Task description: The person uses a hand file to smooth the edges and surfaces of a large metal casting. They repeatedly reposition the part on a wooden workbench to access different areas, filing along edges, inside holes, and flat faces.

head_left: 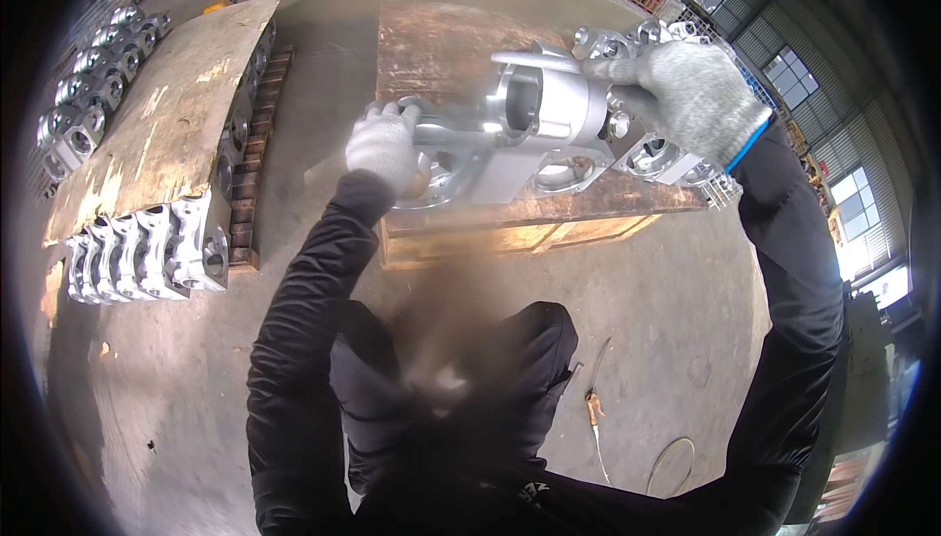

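A silvery machined metal housing (496, 175) with round bores and a raised ring rests or hovers over the front of a wooden board; I cannot tell whether it touches the wood. My left hand (384, 147), in a pale knitted glove, is closed over the housing's left end. On the other side, my right hand (691, 95), in a grey glove with a blue cuff, has its fingers on the raised ring's right side, the thumb below them. The undersides of both grips are hidden. Just right of the housing stand similar metal housings (651, 156), partly covered by my right hand.
The wooden board (441, 31) tops a wooden crate or pallet before me. At left, another board (162, 124) covers rows of metal housings (147, 252) on a pallet (263, 159). An air blow gun (594, 407) with a thin hose lies on the concrete floor by my right knee.
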A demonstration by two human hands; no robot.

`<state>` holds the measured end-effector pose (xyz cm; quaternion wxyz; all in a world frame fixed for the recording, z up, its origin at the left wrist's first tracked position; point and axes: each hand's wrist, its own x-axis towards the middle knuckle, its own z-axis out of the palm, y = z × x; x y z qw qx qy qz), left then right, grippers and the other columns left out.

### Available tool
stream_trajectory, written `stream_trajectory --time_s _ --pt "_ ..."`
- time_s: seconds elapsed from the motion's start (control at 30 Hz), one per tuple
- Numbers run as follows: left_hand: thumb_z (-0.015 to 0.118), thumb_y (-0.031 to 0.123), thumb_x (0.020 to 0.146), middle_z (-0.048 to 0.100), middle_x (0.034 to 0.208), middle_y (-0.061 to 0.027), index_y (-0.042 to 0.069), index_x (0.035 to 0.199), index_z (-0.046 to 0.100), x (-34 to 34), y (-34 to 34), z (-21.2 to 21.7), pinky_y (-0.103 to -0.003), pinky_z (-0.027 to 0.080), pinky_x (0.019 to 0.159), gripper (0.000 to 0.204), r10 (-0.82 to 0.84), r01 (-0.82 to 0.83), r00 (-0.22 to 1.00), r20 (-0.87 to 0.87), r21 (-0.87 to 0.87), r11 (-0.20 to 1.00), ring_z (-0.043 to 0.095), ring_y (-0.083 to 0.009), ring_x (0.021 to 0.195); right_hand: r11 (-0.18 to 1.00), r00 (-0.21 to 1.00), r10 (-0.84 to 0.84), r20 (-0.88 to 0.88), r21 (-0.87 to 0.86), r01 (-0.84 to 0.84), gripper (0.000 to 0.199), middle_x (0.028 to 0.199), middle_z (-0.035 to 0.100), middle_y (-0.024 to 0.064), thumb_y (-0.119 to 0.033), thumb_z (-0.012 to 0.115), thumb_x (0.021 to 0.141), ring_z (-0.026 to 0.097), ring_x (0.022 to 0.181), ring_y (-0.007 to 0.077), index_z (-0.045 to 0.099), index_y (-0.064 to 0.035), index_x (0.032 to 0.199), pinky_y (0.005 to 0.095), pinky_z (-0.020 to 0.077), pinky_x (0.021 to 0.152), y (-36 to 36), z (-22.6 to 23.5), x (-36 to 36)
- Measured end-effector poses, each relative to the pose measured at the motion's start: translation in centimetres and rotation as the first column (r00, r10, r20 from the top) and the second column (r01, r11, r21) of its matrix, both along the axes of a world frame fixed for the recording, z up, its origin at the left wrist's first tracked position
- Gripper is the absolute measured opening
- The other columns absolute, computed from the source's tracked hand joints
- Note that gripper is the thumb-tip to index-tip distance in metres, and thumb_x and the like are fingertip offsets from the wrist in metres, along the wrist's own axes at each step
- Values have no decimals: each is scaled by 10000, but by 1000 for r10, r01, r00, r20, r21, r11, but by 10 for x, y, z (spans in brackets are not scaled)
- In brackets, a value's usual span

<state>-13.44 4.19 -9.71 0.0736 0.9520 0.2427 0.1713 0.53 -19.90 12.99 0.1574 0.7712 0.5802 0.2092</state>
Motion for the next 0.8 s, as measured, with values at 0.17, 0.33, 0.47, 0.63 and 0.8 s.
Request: stream_trajectory --time_s 0.17,0.33,0.47,0.63,0.8 --pt "764 498 953 724 1292 -259 3 1413 632 1 28 97 -447 567 1037 689 -274 261 961 -44 -185 947 716 -368 1213 981 982 179 -67 90 -172 306 938 774 147 -286 635 1041 756 875 361 787 -247 1303 501 600 802 -13 -17 13" --pt "756 469 993 761 1285 -222 -14 1441 646 60 -8 133 -384 573 1030 668 -347 511 732 586 -135 849 752 -299 1160 989 987 149 -65 23 -148 306 904 768 138 -246 682 1034 757 827 327 781 -207 1321 434 615 765 -11 -22 1" --pt "796 453 967 805 1222 -158 27 1307 765 85 -22 132 -368 574 1018 547 -473 627 746 469 -255 736 769 -266 1114 970 969 242 38 19 -243 286 862 758 115 -234 731 987 752 779 321 805 -237 1264 426 608 709 -9 -22 -17" --pt "867 447 883 824 1096 -148 83 1133 852 83 -15 121 -365 599 901 442 -391 622 714 581 -269 736 781 -268 976 968 970 237 -55 94 -231 406 738 682 91 -284 739 993 709 674 289 743 -265 1398 412 587 661 -36 -46 -24" --pt "865 458 863 824 1109 -128 104 1129 854 89 -6 109 -376 602 923 443 -382 639 693 612 -277 718 782 -287 993 992 985 127 -114 13 -126 620 1022 784 144 -470 755 946 764 862 345 617 -316 1531 482 624 773 -47 -57 -16"
